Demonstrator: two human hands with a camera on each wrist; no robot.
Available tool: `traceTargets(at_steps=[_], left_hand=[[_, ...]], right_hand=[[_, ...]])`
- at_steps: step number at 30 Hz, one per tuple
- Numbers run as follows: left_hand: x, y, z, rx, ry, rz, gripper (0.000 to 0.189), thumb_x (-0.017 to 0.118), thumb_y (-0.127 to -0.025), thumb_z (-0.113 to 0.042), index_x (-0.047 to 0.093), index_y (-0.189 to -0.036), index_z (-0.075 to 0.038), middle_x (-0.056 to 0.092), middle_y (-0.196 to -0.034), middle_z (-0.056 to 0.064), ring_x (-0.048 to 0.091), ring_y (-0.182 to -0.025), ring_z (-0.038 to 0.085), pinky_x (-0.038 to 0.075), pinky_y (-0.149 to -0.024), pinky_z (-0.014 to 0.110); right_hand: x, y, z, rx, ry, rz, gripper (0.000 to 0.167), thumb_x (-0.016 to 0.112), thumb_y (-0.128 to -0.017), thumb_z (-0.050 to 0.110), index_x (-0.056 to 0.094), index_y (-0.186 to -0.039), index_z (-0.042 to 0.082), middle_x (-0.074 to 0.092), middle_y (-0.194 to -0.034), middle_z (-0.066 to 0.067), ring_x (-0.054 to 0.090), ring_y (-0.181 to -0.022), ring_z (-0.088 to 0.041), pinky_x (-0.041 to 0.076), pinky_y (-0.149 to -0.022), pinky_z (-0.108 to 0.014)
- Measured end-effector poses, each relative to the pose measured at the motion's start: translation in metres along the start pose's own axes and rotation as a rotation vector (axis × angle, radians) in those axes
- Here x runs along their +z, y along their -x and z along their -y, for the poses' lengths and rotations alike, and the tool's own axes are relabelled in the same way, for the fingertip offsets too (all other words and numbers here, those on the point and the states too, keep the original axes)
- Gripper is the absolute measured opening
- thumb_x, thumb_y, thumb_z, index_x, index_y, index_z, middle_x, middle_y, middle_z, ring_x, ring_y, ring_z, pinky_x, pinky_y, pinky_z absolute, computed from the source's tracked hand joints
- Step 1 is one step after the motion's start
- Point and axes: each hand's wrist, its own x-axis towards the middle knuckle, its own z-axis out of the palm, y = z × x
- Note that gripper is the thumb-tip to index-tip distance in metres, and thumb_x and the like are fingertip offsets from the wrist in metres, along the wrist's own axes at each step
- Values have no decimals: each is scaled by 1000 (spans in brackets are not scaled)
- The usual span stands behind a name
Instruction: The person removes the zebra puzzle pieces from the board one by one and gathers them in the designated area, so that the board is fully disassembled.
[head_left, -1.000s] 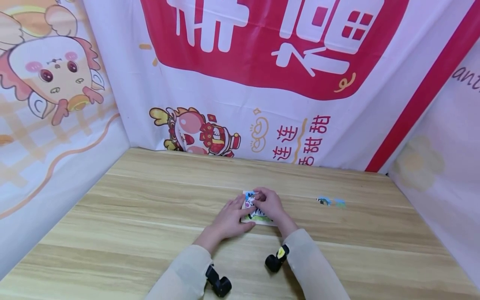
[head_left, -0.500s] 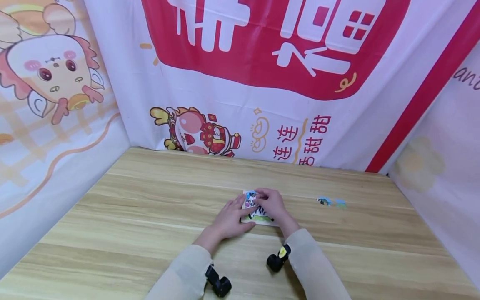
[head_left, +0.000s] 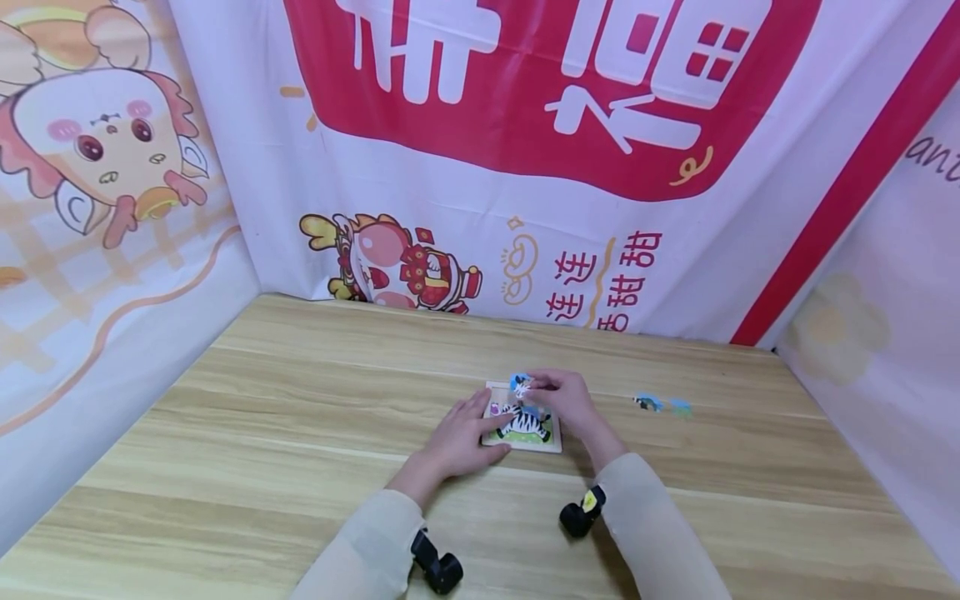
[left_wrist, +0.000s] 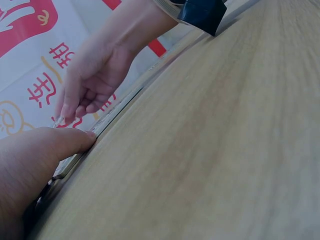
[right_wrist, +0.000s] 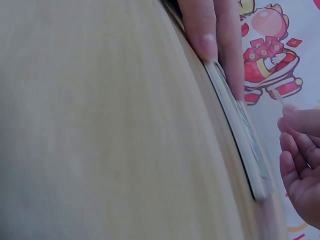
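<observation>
A small square zebra jigsaw board (head_left: pixel 553 443) with a pale wooden frame lies flat on the table. My left hand (head_left: pixel 459 440) rests on its left side, with straight fingers over the picture and the thumb (left_wrist: pixel 75 142) at the near edge. Just above the board's far part, my right hand (head_left: pixel 564 398) pinches a puzzle piece (head_left: pixel 519 385) between thumb and index finger. Blue and a striped zebra head show on this piece. Seen edge-on in the right wrist view, it is a thin sliver (right_wrist: pixel 278 96). Part of the zebra's body (head_left: pixel 525 423) shows in the board.
Two more puzzle pieces, one blue and dark (head_left: pixel 648 403) and one blue-green (head_left: pixel 681 407), lie on the wooden table (head_left: pixel 300 400) to the right. A printed cloth (head_left: pixel 420 183) hangs behind the table's far edge, with more cloth on both sides.
My right hand has lifted the zebra-head piece off the board and drawn back to the right, uncovering more of the board. The left hand has stayed in place.
</observation>
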Motion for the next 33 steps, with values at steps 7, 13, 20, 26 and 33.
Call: traceTargets(at_steps=[7, 13, 20, 26, 33], left_hand=[[0, 0, -2, -16, 16, 7, 52, 47, -81, -51, 44, -127, -26, 15, -141, 14, 11, -128, 25, 10, -101, 42], [0, 0, -2, -30, 4, 18, 52, 46, -81, -52, 43, -127, -28, 14, -141, 12, 9, -128, 24, 8, -102, 41], [0, 0, -2, -26, 10, 15, 52, 46, -81, -51, 43, -127, -27, 14, -141, 13, 10, -128, 24, 9, -102, 41], [0, 1, -2, -30, 7, 17, 52, 46, -81, -52, 43, -127, -28, 14, -141, 12, 9, -128, 23, 8, -102, 41], [0, 1, -2, -33, 5, 18, 52, 46, -81, -52, 43, -127, -28, 13, -141, 12, 8, -128, 22, 7, -102, 40]], right_hand=[[-26, 3, 3, 42, 38, 24, 36, 65, -76, 11, 58, -112, 12, 60, -90, -1, 54, -87, -17, 43, -80, -33], [-47, 8, 3, 80, 25, 15, 39, 65, -76, 14, 57, -114, 13, 60, -94, -3, 53, -90, -18, 40, -85, -36], [-76, 7, -8, -22, 0, 4, 41, 66, -76, 16, 56, -113, 5, 61, -95, -8, 56, -87, -20, 45, -78, -32], [-102, 7, -19, -72, 2, 1, 41, 63, -79, 17, 53, -116, 2, 59, -98, -10, 55, -87, -18, 43, -80, -36], [-125, 4, -48, -54, 51, -4, 44, 63, -79, 16, 51, -117, -1, 56, -100, -16, 51, -88, -18, 43, -76, -31]])
